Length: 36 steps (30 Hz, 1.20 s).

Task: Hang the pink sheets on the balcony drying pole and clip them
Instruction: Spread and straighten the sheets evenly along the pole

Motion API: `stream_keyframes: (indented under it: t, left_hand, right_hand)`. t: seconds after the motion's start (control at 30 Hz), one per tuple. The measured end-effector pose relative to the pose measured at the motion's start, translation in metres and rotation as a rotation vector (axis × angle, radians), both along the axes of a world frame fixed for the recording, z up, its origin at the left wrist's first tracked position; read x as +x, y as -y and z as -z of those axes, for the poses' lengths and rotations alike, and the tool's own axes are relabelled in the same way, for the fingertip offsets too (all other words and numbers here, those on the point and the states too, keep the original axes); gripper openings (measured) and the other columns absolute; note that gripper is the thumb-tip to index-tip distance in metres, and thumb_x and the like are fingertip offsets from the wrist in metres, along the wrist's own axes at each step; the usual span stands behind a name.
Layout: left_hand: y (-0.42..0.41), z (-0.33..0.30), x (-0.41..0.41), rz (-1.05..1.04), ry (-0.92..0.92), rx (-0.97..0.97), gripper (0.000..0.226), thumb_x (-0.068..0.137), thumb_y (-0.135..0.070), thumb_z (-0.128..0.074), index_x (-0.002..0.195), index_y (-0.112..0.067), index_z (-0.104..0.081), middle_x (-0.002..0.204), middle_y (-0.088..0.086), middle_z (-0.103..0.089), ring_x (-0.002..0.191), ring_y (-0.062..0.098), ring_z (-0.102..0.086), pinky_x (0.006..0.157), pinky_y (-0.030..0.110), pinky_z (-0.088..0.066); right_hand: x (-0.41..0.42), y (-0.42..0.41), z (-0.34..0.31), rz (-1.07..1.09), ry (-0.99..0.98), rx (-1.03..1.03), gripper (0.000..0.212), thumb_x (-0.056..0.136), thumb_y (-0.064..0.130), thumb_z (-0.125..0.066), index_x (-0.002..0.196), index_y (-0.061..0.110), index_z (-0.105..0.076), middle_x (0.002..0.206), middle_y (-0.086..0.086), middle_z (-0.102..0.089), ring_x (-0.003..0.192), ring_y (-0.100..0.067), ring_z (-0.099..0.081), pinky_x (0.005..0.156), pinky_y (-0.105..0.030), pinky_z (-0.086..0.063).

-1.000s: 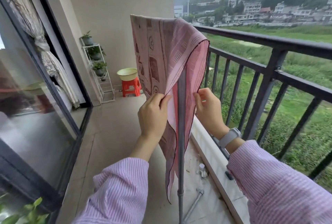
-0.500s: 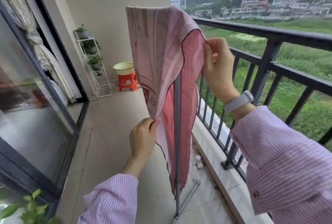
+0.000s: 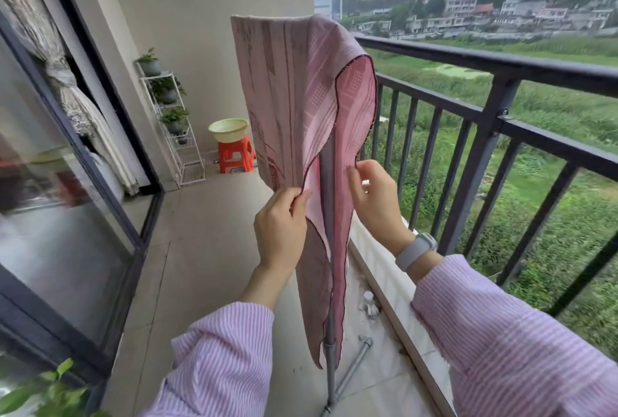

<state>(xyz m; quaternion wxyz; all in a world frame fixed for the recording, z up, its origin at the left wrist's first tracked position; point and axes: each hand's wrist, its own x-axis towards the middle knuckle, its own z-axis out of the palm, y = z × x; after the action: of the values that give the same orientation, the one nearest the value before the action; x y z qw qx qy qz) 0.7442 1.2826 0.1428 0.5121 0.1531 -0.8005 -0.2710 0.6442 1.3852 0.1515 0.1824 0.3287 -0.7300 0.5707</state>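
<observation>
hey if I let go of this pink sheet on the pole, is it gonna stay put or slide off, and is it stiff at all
The pink sheet looks floppy, not stiff: it folds over the pole top and hangs in soft curves. It seems thin and light, so wind could lift it. No clip shows, and only the left hand and right hand pinch its edges, so it may slip off the grey pole.

Home balcony: railing [image 3: 495, 62], plant shelf [image 3: 174, 122].

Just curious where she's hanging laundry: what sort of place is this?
Most likely a home balcony, well above ground: a dark railing overlooks fields, a glass door leads indoors, and a plant rack stands by the wall.
</observation>
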Motion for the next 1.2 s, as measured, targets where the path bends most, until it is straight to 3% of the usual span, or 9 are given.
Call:
stream_keyframes:
  t: [0.23,0.33,0.47,0.57,0.67,0.8,0.93,1.03,1.2]
  left_hand:
    - [-0.007,0.031,0.012,0.053,0.037,0.060,0.013,0.078,-0.011,-0.060,0.069,-0.001,-0.063,0.060,0.009,-0.064,0.053,0.011,-0.048,0.053,0.015,-0.031]
    - [-0.009,0.032,0.011,0.087,0.086,0.121,0.015,0.083,-0.011,-0.061,0.069,-0.004,-0.061,0.060,0.005,-0.060,0.053,0.016,-0.049,0.051,0.016,-0.031]
    - [-0.018,0.016,0.008,0.130,0.051,0.134,0.018,0.083,-0.008,-0.061,0.067,-0.012,-0.054,0.055,-0.011,-0.048,0.049,0.002,-0.048,0.052,0.004,-0.035]
    - [-0.022,0.016,0.012,0.172,-0.014,0.110,0.013,0.081,-0.009,-0.061,0.068,-0.006,-0.059,0.055,-0.010,-0.051,0.056,0.001,-0.052,0.053,0.004,-0.035]
    - [-0.024,0.023,0.012,0.229,0.014,0.092,0.014,0.079,-0.014,-0.059,0.067,-0.006,-0.061,0.055,-0.005,-0.055,0.057,0.012,-0.055,0.052,0.011,-0.037]
    - [-0.030,0.021,0.007,0.308,0.098,-0.066,0.015,0.079,-0.013,-0.062,0.065,-0.007,-0.061,0.055,-0.002,-0.058,0.057,0.004,-0.048,0.053,0.005,-0.033]
    - [-0.017,0.016,0.001,0.317,0.249,-0.154,0.019,0.082,-0.016,-0.064,0.066,-0.014,-0.054,0.058,-0.015,-0.046,0.049,0.000,-0.042,0.050,0.004,-0.027]
    - [-0.008,0.003,-0.004,0.247,0.323,-0.132,0.017,0.080,-0.032,-0.065,0.081,-0.019,-0.053,0.075,-0.014,-0.050,0.065,0.005,-0.049,0.057,0.010,-0.033]
    - [-0.015,-0.053,-0.022,0.215,0.074,-0.017,0.060,0.072,-0.035,-0.072,0.120,-0.013,-0.041,0.110,0.003,-0.050,0.091,0.016,-0.054,0.067,0.013,-0.038]
  right_hand:
    - [-0.020,-0.018,-0.028,0.153,-0.161,-0.159,0.015,0.091,0.009,-0.047,0.083,0.000,-0.057,0.075,-0.005,-0.053,0.059,-0.002,-0.043,0.057,-0.009,-0.035]
    - [-0.020,-0.024,-0.021,0.120,-0.145,-0.138,0.014,0.092,0.012,-0.047,0.084,0.003,-0.054,0.076,-0.005,-0.052,0.063,-0.007,-0.047,0.058,-0.012,-0.038]
    - [-0.018,-0.027,0.009,0.051,-0.072,0.041,0.011,0.090,0.013,-0.052,0.082,0.005,-0.052,0.077,-0.006,-0.053,0.066,-0.020,-0.051,0.061,-0.032,-0.047]
    - [-0.015,-0.029,0.022,0.071,-0.072,0.064,0.018,0.087,0.008,-0.056,0.071,0.001,-0.050,0.068,-0.010,-0.050,0.062,-0.026,-0.048,0.058,-0.038,-0.042]
    - [-0.016,-0.030,0.025,0.107,-0.065,0.056,0.018,0.085,0.008,-0.059,0.070,-0.001,-0.053,0.067,-0.013,-0.054,0.062,-0.027,-0.049,0.057,-0.035,-0.040]
    - [-0.023,-0.029,0.028,0.139,-0.018,0.060,0.017,0.086,0.008,-0.058,0.072,0.001,-0.054,0.067,-0.011,-0.054,0.061,-0.022,-0.048,0.057,-0.033,-0.041]
    - [-0.020,-0.029,0.009,-0.044,0.048,-0.016,0.014,0.086,0.003,-0.052,0.097,0.009,-0.057,0.092,-0.012,-0.058,0.077,-0.010,-0.053,0.062,-0.017,-0.045]
    - [-0.019,-0.029,-0.032,-0.147,0.018,-0.137,0.031,0.082,0.019,-0.052,0.112,0.022,-0.048,0.101,0.001,-0.053,0.081,0.003,-0.050,0.068,-0.012,-0.043]
    - [-0.014,-0.025,-0.106,-0.117,-0.090,-0.192,0.046,0.084,0.038,-0.055,0.123,0.019,-0.044,0.111,0.003,-0.050,0.094,-0.008,-0.052,0.076,-0.021,-0.046]
